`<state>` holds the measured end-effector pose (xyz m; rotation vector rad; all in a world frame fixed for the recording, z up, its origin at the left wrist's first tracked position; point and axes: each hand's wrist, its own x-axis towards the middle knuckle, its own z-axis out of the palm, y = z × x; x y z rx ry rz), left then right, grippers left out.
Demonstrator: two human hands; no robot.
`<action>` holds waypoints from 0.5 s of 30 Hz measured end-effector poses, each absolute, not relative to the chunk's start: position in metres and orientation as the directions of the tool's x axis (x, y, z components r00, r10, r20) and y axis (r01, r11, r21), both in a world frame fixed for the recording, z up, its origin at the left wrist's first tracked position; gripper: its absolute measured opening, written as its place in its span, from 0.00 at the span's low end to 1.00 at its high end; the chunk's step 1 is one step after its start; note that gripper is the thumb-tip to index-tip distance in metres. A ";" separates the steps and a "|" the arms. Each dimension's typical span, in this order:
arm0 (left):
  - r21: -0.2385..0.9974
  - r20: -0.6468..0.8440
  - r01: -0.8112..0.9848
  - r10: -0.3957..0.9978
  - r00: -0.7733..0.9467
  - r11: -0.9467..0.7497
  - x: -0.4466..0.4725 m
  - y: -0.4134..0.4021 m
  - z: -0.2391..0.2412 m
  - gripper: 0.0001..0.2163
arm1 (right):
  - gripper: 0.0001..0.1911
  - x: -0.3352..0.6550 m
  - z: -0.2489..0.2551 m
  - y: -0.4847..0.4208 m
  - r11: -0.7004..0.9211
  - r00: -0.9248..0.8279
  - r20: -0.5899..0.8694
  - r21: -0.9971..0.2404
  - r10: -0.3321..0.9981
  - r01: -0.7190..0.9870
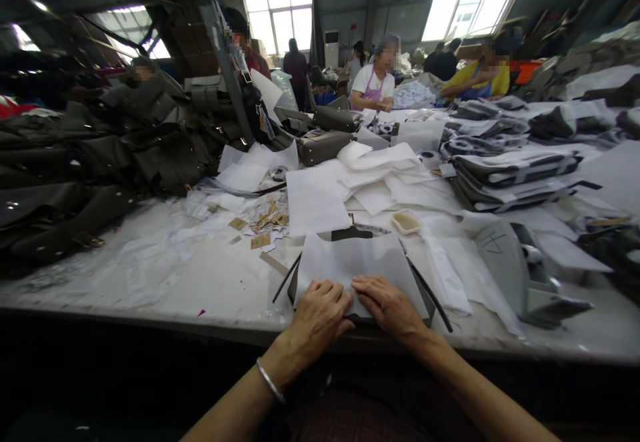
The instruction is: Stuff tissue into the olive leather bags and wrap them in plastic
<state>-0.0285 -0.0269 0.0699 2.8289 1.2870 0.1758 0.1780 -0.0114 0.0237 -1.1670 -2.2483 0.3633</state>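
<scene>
Your left hand point(323, 313) and right hand point(387, 303) are bare; a slim silvery bangle point(269, 382) circles your left wrist point(284, 358).

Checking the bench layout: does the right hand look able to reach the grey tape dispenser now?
Probably yes: the right hand rests on a white sheet, and only low things, such as a thin dark strap and white material, show between it and the dispenser.

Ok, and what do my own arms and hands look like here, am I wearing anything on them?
Your left hand and right hand are both ungloved, and no sleeve shows on either forearm. A narrow, silver-coloured bangle circles the left wrist; the right wrist has nothing on it. No ring can be made out on the fingers that show.
</scene>
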 end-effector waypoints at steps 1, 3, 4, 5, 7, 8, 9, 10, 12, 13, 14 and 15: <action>0.089 0.079 0.748 0.753 0.654 -0.658 -0.027 -0.026 0.071 0.19 | 0.15 0.177 0.024 -0.012 0.583 -0.456 0.364 -0.473 0.812 0.661; 0.119 0.038 0.752 0.760 0.649 -0.648 -0.023 -0.023 0.075 0.16 | 0.15 0.174 0.027 -0.015 0.577 -0.469 0.338 -0.430 0.816 0.694; 0.127 0.008 0.755 0.762 0.648 -0.644 -0.021 -0.021 0.079 0.14 | 0.15 0.171 0.030 -0.017 0.569 -0.478 0.310 -0.396 0.822 0.720; 0.132 -0.032 0.759 0.762 0.646 -0.638 -0.017 -0.017 0.082 0.12 | 0.15 0.168 0.036 -0.017 0.559 -0.490 0.270 -0.356 0.829 0.749; 0.139 -0.122 0.766 0.757 0.642 -0.628 -0.009 -0.007 0.090 0.10 | 0.15 0.162 0.051 -0.013 0.534 -0.514 0.146 -0.262 0.846 0.804; 0.144 -0.161 0.770 0.753 0.638 -0.622 -0.006 -0.001 0.093 0.10 | 0.14 0.160 0.061 -0.009 0.519 -0.518 0.067 -0.221 0.853 0.826; 0.149 -0.192 0.774 0.750 0.633 -0.615 -0.002 0.006 0.095 0.09 | 0.14 0.158 0.070 -0.002 0.499 -0.511 -0.013 -0.195 0.859 0.844; 0.151 -0.211 0.781 0.752 0.624 -0.606 0.001 0.013 0.096 0.08 | 0.13 0.156 0.079 0.006 0.470 -0.491 -0.086 -0.189 0.867 0.862; 0.149 -0.215 0.799 0.770 0.601 -0.582 0.005 0.026 0.094 0.07 | 0.11 0.154 0.089 0.022 0.391 -0.432 -0.185 -0.221 0.883 0.894; 0.146 -0.211 0.812 0.784 0.583 -0.565 0.006 0.031 0.091 0.07 | 0.11 0.154 0.091 0.029 0.350 -0.402 -0.213 -0.242 0.891 0.905; 0.143 -0.202 0.827 0.803 0.561 -0.543 0.007 0.036 0.087 0.07 | 0.11 0.155 0.089 0.034 0.313 -0.372 -0.223 -0.260 0.901 0.914; 0.141 -0.188 0.844 0.823 0.536 -0.517 0.007 0.038 0.082 0.08 | 0.12 0.156 0.084 0.037 0.284 -0.345 -0.209 -0.272 0.915 0.919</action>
